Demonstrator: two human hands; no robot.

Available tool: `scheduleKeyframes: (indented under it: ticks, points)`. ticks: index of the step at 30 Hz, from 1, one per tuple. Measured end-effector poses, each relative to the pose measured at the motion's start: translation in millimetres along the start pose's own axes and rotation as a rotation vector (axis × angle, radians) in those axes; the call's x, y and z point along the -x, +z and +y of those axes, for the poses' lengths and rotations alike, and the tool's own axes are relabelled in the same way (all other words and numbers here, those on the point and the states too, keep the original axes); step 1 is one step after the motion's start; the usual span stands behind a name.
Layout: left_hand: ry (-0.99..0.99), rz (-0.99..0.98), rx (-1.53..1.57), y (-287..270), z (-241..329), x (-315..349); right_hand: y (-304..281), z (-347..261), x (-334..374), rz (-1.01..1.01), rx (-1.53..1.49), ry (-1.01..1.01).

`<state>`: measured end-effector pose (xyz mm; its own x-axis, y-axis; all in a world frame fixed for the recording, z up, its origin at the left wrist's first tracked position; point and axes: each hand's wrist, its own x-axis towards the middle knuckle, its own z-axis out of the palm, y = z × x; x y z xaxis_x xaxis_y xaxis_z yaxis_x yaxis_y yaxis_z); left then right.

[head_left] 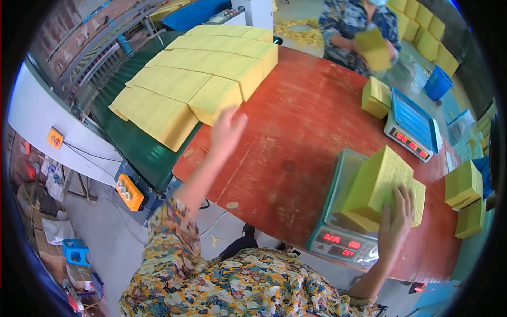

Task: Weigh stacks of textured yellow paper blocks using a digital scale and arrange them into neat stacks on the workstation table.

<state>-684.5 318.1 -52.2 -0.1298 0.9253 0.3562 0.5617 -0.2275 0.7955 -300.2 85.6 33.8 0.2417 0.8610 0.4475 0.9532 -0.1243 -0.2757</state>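
A tall stack of yellow paper (377, 179) sits on a weighing scale (334, 245) with a lit red display, at the near right of the red table. Against the right side of that stack lies my right hand (397, 215), its fingers stretched along the paper and the thumb apart. My left hand (228, 129) is raised over the table's left part, slightly blurred. Nothing shows in it, and its fingers look loosely apart. Just beyond it is the front corner of a row of yellow paper blocks (179, 79), laid side by side on a green conveyor belt (113, 113).
Across the red table (288, 116) a person (364, 31) holds a yellow paper block. Near them are a second scale (412, 124) and a small paper stack (376, 98). More stacks (465, 185) stand at the right edge. An orange switch box (128, 191) hangs beside the belt.
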Motion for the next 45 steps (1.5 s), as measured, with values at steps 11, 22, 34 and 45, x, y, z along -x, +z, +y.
scheduleKeyframes:
  ticks: [11,22,34,45]
  points:
    - [0.195,-0.354,-0.81,-47,-103,-136,42,-151,3,-0.016,-0.475,-0.023]
    - [0.93,-0.894,-0.206,-75,-26,13,116,-228,-40,-0.225,-0.668,-0.338]
    - [-0.454,-0.292,0.493,-127,-68,203,151,-186,25,-0.756,-0.538,-0.169]
    - [-0.789,-0.243,1.205,-86,-20,274,135,-166,71,-0.817,-0.589,-0.148]
